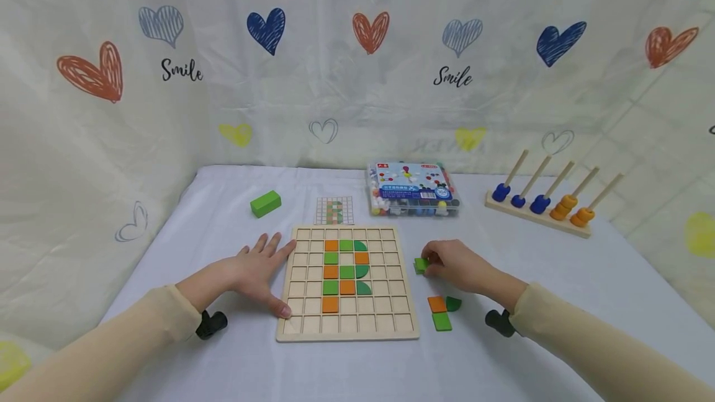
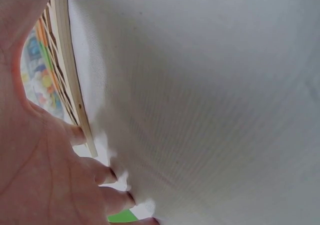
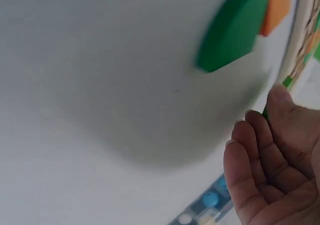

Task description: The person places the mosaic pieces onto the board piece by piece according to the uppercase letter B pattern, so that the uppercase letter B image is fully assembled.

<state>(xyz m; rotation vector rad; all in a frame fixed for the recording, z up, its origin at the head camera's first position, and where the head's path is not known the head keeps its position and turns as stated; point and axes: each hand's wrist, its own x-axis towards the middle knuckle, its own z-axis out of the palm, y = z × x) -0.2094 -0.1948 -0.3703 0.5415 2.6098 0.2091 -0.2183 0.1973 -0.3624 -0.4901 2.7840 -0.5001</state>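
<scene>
My left hand (image 1: 258,272) lies spread beside a wooden grid board (image 1: 385,322), its thumb and index finger touching the left edge. In the left wrist view, the palm (image 2: 40,160) is by the board's side. Orange squares, light green squares and dark green quarter-round tiles sit in the grid. Right of the board, my right hand (image 1: 457,267) pinches a light green square tile (image 1: 420,265) between thumb and fingers; the fingers partly hide it. Closer to me lie an orange tile (image 1: 437,304), a dark green quarter-round tile (image 1: 454,304) and a light green tile (image 1: 442,321).
Behind the board lies a printed pattern card (image 1: 321,211). A green block (image 1: 265,203) is at the back left. A clear box of colored pieces (image 1: 413,190) stands at the back, and a wooden peg stand with beads (image 1: 536,216) at the right.
</scene>
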